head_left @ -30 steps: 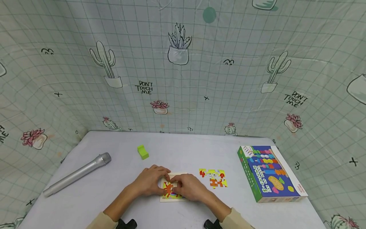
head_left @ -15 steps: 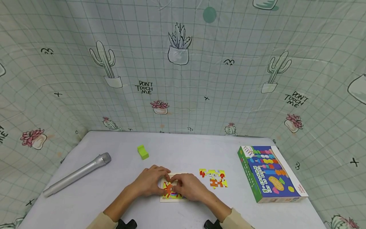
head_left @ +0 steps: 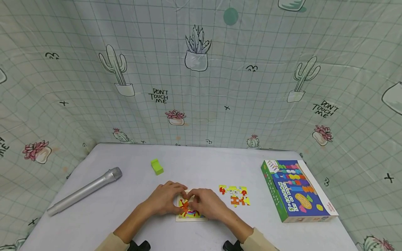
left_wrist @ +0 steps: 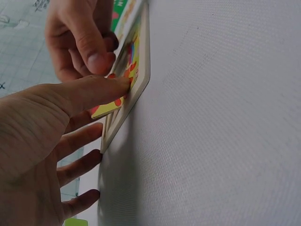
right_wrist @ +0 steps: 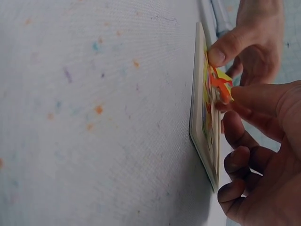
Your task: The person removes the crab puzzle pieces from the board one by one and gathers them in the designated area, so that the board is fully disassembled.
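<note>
A small wooden puzzle board (head_left: 192, 219) with a pale frame lies before me, partly filled with yellow, orange and red pieces. At its left side, my left hand (head_left: 166, 198) has its thumb on the pieces and its index finger at the far edge. A yellow and orange puzzle piece (right_wrist: 223, 84) stands tilted above the board, between the two hands. My right hand (head_left: 208, 204) pinches this piece with thumb and index finger, its other fingers curled. The left wrist view shows the raised yellow puzzle piece (left_wrist: 106, 110) under the left thumb. Both hands cover the board's upper part.
Several loose puzzle pieces (head_left: 235, 200) lie right of the board. Farther right is a blue and green toy box (head_left: 301, 191). A silver microphone (head_left: 84, 191) lies at the left, and a lime-green block (head_left: 157, 166) sits behind the left hand.
My right hand has shifted slightly up and away from the board's near edge, so more of the picture shows under its thumb. The left hand stays in place.
</note>
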Motion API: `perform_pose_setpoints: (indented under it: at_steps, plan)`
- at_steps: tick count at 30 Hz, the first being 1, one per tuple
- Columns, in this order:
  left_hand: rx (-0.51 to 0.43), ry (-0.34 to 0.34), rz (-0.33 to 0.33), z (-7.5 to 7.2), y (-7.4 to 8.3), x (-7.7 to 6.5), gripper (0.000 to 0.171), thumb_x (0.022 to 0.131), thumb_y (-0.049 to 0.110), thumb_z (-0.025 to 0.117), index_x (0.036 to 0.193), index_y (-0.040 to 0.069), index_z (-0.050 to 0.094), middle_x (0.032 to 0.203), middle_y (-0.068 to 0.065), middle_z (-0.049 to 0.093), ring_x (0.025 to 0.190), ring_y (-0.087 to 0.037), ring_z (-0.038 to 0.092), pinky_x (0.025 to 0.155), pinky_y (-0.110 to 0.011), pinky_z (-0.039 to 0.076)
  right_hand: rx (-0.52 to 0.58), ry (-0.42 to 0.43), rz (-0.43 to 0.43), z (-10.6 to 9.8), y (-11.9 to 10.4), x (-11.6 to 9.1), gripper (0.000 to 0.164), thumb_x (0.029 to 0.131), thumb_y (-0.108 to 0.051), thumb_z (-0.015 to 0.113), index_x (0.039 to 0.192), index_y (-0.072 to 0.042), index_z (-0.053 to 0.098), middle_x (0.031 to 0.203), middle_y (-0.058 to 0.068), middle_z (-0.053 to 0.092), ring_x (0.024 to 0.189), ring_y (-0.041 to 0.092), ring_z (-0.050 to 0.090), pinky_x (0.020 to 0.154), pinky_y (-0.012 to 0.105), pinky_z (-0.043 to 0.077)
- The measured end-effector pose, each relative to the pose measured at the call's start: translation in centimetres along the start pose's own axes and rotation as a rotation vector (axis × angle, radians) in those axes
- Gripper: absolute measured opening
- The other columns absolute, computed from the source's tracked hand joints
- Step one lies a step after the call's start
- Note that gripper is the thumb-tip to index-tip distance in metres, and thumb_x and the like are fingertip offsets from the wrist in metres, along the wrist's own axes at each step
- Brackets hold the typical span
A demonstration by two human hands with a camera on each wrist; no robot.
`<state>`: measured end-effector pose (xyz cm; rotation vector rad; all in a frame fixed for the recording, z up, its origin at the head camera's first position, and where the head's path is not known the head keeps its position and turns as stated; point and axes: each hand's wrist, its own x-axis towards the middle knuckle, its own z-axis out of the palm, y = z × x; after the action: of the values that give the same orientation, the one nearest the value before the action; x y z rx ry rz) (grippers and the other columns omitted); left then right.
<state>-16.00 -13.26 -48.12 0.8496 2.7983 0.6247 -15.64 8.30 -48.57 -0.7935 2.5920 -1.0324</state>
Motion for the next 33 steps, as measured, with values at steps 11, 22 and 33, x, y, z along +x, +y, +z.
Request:
perform_pose_setpoints:
  at_steps: [11, 22, 33]
  plan:
    - [0.000, 0.000, 0.002, 0.06, -0.03, -0.03, 0.030, 0.074, 0.034, 0.086, 0.098, 0.027, 0.070, 0.135, 0.003, 0.062, 0.124, -0.026, 0.053, 0.092, -0.059, 0.043, 0.042, 0.037, -0.005, 0.42, -0.32, 0.20, 0.009, 0.088, -0.012, 0.071, 0.092, -0.019, 0.067, 0.069, -0.010, 0.057, 0.056, 0.001, 0.047, 0.054, 0.020, 0.038]
    - [0.015, 0.007, 0.002, 0.09, -0.25, 0.04, 0.032, 0.073, 0.036, 0.086, 0.099, 0.027, 0.069, 0.135, 0.004, 0.062, 0.124, -0.026, 0.053, 0.092, -0.058, 0.043, 0.057, 0.022, -0.037, 0.56, -0.34, 0.45, 0.005, 0.088, -0.013, 0.071, 0.088, -0.015, 0.067, 0.072, -0.011, 0.058, 0.062, 0.000, 0.048, 0.058, 0.019, 0.039]
    - [0.001, 0.012, 0.011, 0.02, -0.08, -0.16, 0.031, 0.073, 0.034, 0.086, 0.098, 0.026, 0.069, 0.135, 0.002, 0.062, 0.124, -0.027, 0.053, 0.091, -0.060, 0.043, 0.076, 0.056, 0.019, 0.13, -0.59, -0.09, 0.008, 0.089, -0.017, 0.073, 0.086, -0.021, 0.066, 0.081, -0.011, 0.058, 0.067, 0.002, 0.052, 0.060, 0.021, 0.042]
